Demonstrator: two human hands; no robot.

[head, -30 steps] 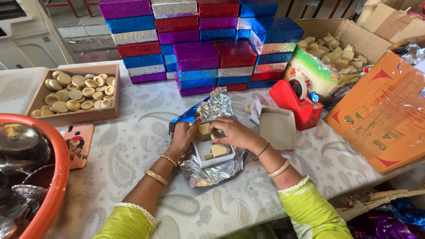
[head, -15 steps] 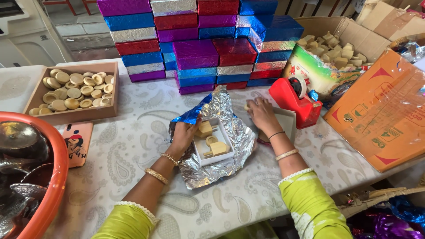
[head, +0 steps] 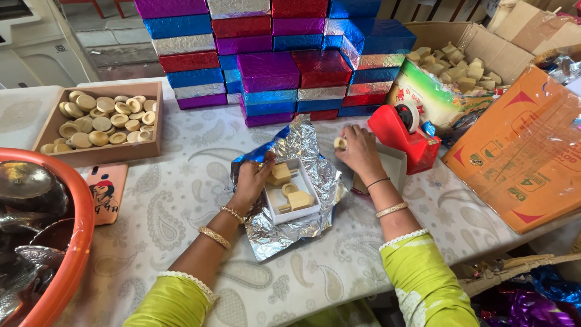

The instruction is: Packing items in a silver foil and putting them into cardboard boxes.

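Note:
A small white open box [head: 295,213] lies on a crumpled sheet of silver and blue foil [head: 302,145] at the table's middle. Inside the box are pale wooden pieces [head: 295,200]. My left hand [head: 251,181] grips the box's left wall and touches a wooden piece at its far corner. My right hand [head: 358,151] is to the right of the foil, pinching a small round wooden piece [head: 341,143] between thumb and fingers. Under that hand lies a beige box lid [head: 390,166].
Foil-wrapped boxes [head: 272,54] are stacked at the back. A wooden tray of round pieces [head: 103,121] sits left, a phone [head: 103,197] near it, an orange tub [head: 66,266] at far left. A red tape dispenser [head: 402,136], a bag of wooden blocks [head: 448,79] and cardboard boxes [head: 526,151] stand right.
My right hand left the white box, reached right to the beige lid and has lifted a small round wooden piece. My left hand stayed on the box.

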